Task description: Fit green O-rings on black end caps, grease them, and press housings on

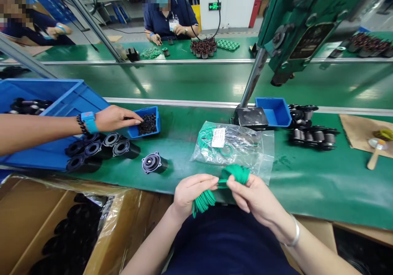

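My left hand (pixel 192 193) is closed around a bundle of green rubber rings (pixel 204 201), which hang down below its fingers. Just to the right, my right hand (pixel 256 197) grips another bunch of green rings (pixel 236 173). A short green stretch joins the two bunches between my fingertips. Behind my hands lies a clear plastic bag (pixel 242 144) with a white label and some green rings inside. One black cylindrical housing (pixel 153 163) stands alone on the green bench, left of the bag.
From the left, another person's hand (pixel 115 119) reaches into a small blue bin (pixel 156 121) of small black parts. Several black housings (pixel 123 148) stand beside a large blue crate (pixel 92 98). A green press (pixel 303 33) rises at right, near an open blue bin (pixel 274 111) and motor parts (pixel 315 137).
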{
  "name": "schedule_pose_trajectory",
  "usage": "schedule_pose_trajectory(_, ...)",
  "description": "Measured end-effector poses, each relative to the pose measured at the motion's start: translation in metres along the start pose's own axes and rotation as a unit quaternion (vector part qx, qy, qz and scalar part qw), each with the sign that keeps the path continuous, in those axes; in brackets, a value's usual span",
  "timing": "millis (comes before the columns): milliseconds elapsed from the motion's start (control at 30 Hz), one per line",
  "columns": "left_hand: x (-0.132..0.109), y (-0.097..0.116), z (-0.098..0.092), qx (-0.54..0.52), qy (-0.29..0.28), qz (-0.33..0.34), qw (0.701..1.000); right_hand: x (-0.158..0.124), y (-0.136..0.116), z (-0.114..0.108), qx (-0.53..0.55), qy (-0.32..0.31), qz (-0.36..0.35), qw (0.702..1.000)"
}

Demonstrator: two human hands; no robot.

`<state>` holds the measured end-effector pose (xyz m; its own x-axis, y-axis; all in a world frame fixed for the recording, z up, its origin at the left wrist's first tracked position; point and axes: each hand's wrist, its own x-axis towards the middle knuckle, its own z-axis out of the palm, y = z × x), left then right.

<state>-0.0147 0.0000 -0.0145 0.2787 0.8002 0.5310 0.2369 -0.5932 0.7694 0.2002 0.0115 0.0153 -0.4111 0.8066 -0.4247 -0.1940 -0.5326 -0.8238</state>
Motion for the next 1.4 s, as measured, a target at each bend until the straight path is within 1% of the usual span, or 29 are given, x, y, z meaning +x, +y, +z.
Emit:
schedule_pose_trajectory(67,0.0,0.0,0.001,-0.034,0.012,-0.027,0.999,-0.001,-0.007,-0.004,0.015,0.055,-0.031,0.998)
schedule_pose_trajectory(100,0.001,0.0,0.001,-0.03,0.016,-0.023,0.999,-0.001,-0.008,-0.004,0.014,0.068,-0.038,0.997)
schedule_pose_trajectory(133,0.003,0.0,0.002,-0.015,0.018,-0.009,1.0,-0.002,-0.008,-0.002,0.006,0.064,-0.036,0.997)
schedule_pose_trajectory(200,0.007,0.002,0.002,0.027,0.012,0.02,0.999,-0.002,-0.003,0.004,-0.015,0.017,-0.015,1.0)
schedule_pose_trajectory(300,0.014,0.005,0.003,0.073,0.012,0.036,0.997,-0.001,0.008,0.017,-0.035,-0.057,-0.002,0.998)
schedule_pose_trajectory(367,0.016,0.006,0.003,0.088,0.009,0.047,0.995,0.0,0.013,0.021,-0.048,-0.072,-0.009,0.996)
schedule_pose_trajectory(400,0.016,0.006,0.003,0.09,0.003,0.053,0.994,0.0,0.013,0.021,-0.05,-0.069,-0.014,0.996)
schedule_pose_trajectory(467,0.015,0.004,0.001,0.09,-0.015,0.064,0.994,0.001,0.012,0.018,-0.049,-0.053,-0.021,0.997)
schedule_pose_trajectory(533,0.012,0.002,0.0,0.084,-0.022,0.072,0.994,0.001,0.008,0.013,-0.044,-0.03,-0.027,0.998)
schedule_pose_trajectory(633,0.009,0.0,-0.001,0.053,0.0,0.065,0.996,0.001,-0.002,0.004,-0.033,0.01,-0.036,0.999)
schedule_pose_trajectory(700,0.008,0.001,0.0,0.032,0.012,0.04,0.999,0.0,-0.01,-0.001,-0.016,0.051,-0.061,0.997)
schedule_pose_trajectory(767,0.01,0.002,0.001,0.039,0.024,0.018,0.999,0.0,-0.014,-0.003,-0.007,0.082,-0.082,0.993)
schedule_pose_trajectory(800,0.012,0.003,0.002,0.05,0.032,0.015,0.998,-0.001,-0.015,-0.001,-0.01,0.083,-0.084,0.993)
schedule_pose_trajectory(867,0.016,0.005,0.005,0.077,0.056,0.024,0.995,-0.001,-0.011,0.004,-0.034,0.041,-0.067,0.996)
schedule_pose_trajectory(933,0.019,0.005,0.007,0.095,0.074,0.035,0.992,0.0,-0.004,0.012,-0.062,-0.027,-0.046,0.997)
schedule_pose_trajectory(967,0.02,0.005,0.007,0.099,0.076,0.038,0.991,0.002,0.0,0.015,-0.071,-0.056,-0.039,0.995)
schedule_pose_trajectory(1033,0.02,0.005,0.007,0.105,0.071,0.044,0.991,0.004,0.007,0.02,-0.085,-0.086,-0.03,0.992)
schedule_pose_trajectory(1167,0.016,0.003,0.001,0.112,0.026,0.053,0.992,0.007,0.011,0.022,-0.091,-0.07,-0.013,0.993)
schedule_pose_trajectory(1267,0.011,0.0,-0.004,0.124,-0.007,0.07,0.99,0.008,0.008,0.021,-0.056,-0.062,-0.006,0.996)
schedule_pose_trajectory(1333,0.007,-0.001,-0.006,0.117,-0.013,0.076,0.99,0.008,0.006,0.02,-0.025,-0.058,-0.002,0.998)
schedule_pose_trajectory(1400,0.003,-0.003,-0.006,0.088,-0.004,0.062,0.994,0.008,0.004,0.016,0.001,-0.056,0.014,0.998)
